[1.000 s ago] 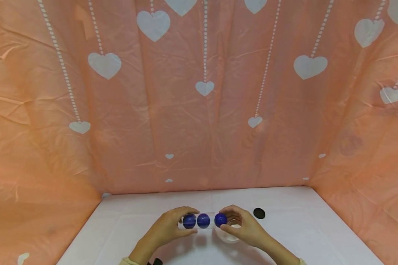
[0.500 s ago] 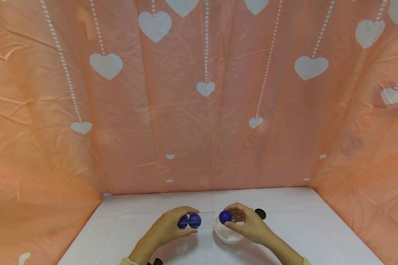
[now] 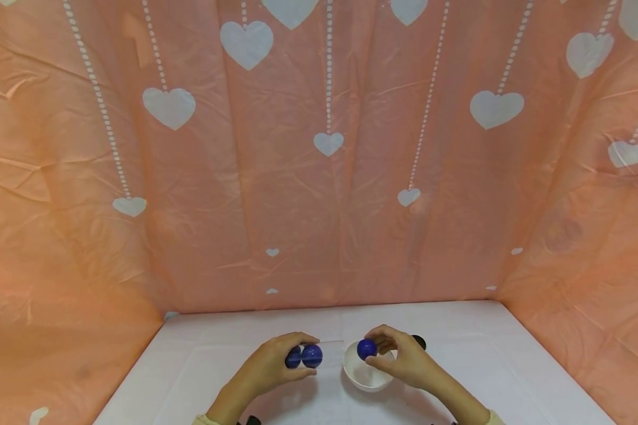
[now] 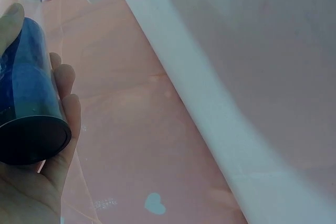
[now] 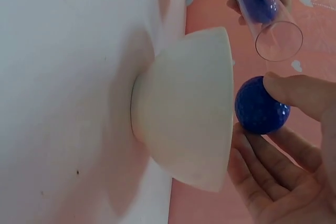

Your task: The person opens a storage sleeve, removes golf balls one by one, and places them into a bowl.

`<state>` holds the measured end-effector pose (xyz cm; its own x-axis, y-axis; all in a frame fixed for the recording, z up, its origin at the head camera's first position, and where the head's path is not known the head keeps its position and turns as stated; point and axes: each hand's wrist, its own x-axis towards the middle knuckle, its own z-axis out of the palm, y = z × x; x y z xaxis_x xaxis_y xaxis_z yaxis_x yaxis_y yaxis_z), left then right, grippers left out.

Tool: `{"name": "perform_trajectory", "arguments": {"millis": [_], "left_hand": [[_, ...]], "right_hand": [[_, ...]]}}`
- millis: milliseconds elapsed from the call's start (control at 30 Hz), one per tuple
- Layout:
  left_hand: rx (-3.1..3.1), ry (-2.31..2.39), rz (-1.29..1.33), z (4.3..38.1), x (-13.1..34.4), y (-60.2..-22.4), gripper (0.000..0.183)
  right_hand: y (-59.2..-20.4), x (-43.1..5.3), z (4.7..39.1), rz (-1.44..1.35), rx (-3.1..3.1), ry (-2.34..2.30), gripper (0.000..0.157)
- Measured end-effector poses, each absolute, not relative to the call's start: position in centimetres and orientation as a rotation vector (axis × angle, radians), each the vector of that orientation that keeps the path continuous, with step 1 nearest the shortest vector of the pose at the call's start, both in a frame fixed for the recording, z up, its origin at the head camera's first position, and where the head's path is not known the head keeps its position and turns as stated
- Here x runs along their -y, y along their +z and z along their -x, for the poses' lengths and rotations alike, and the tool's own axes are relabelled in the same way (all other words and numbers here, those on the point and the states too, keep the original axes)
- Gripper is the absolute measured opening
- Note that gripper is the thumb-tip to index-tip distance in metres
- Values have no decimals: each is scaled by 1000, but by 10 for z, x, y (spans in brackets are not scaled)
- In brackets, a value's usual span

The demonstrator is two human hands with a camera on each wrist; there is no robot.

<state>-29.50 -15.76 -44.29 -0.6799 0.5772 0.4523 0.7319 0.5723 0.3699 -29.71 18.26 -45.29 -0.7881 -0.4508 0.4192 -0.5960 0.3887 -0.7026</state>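
**Single blue ball held above the white bowl**

The ball sits between the thumb and fingertips of the right hand, pinched, just above the bowl's rim and apart from it. Alongside, the left hand grips a clear tube lying sideways, two more blue balls inside. Step in hand, as I judge it: handling one ball between tube and bowl. The next move calls for a firm pinch and a level tube, lest balls roll out. The left-wrist view shows the tube's black end cap; the right-wrist view, its open mouth. The head view shows neither plainly.
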Motion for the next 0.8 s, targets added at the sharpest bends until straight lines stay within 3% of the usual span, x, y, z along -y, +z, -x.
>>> {"name": "perform_trajectory", "arguments": {"millis": [800], "left_hand": [[2526,-790,1091,293,155,-443,48]], "right_hand": [[-453,-189,300,-959,2565,1108,34]]}}
